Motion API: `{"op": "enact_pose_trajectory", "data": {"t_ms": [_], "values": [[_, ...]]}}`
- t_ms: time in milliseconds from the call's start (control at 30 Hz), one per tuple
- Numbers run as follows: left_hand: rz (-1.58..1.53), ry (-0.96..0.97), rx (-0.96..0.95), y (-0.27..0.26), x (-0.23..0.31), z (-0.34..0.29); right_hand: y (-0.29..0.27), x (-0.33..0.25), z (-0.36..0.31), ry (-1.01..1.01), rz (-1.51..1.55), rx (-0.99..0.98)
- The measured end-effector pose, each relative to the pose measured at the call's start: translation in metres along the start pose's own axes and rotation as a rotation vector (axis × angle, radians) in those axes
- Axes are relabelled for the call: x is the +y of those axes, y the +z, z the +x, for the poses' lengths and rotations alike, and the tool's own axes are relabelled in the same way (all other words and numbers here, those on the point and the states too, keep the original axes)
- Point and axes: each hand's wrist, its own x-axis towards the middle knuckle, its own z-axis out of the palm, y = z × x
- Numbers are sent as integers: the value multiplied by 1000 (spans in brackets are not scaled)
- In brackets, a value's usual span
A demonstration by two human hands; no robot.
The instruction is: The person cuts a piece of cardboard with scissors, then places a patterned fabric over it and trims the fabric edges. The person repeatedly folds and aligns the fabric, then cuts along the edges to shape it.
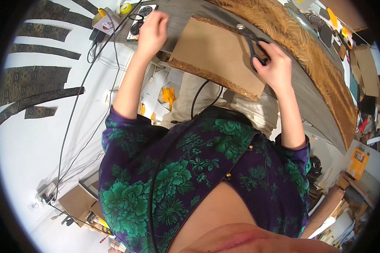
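Note:
My right hand (pixel 275 67) grips black-handled scissors (pixel 253 52) by their loops. The blades point away and to the left, over the far right part of a flat brown board (pixel 215 52). Patterned brown-gold fabric (pixel 217 77) is wrapped along the board's near edge, and more of it shows along the far edge. The board lies on the dark table and juts over its near side. My left hand (pixel 154 31) is raised to the left of the board, its fingers curled closed. Whatever is in those fingers, if anything, is hidden.
A long gold-brown patterned cloth (pixel 299 46) covers the table's far and right side. Beyond my left hand are a white panel with black round parts (pixel 136 28), yellow tape (pixel 125 8) and a small box (pixel 106 21). Dark fabric strips (pixel 36 80) hang at left near cables.

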Motion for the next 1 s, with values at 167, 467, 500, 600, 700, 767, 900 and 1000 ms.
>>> {"op": "enact_pose_trajectory", "data": {"t_ms": [167, 467, 500, 600, 700, 767, 900, 1000], "values": [[32, -646, -295, -58, 6, -110, -21, 8, -15, 176, 11, 54], [-141, -435, -126, -63, 61, -130, -37, -12, -40, 31, 127, -277], [-248, -443, -144, -60, 64, -119, -37, -15, -40, 15, 145, -310], [-347, -441, -210, -52, 69, -92, -32, -14, -42, -47, 170, -331], [-360, -479, -255, -47, 71, -87, -30, -19, -45, -47, 160, -353], [-371, -518, -254, -44, 72, -87, -29, -22, -47, -21, 148, -376], [-328, -507, -226, -37, 72, -85, -27, -20, -50, -55, 138, -370], [-310, -512, -219, -31, 70, -86, -24, -19, -49, -93, 115, -369]]}}
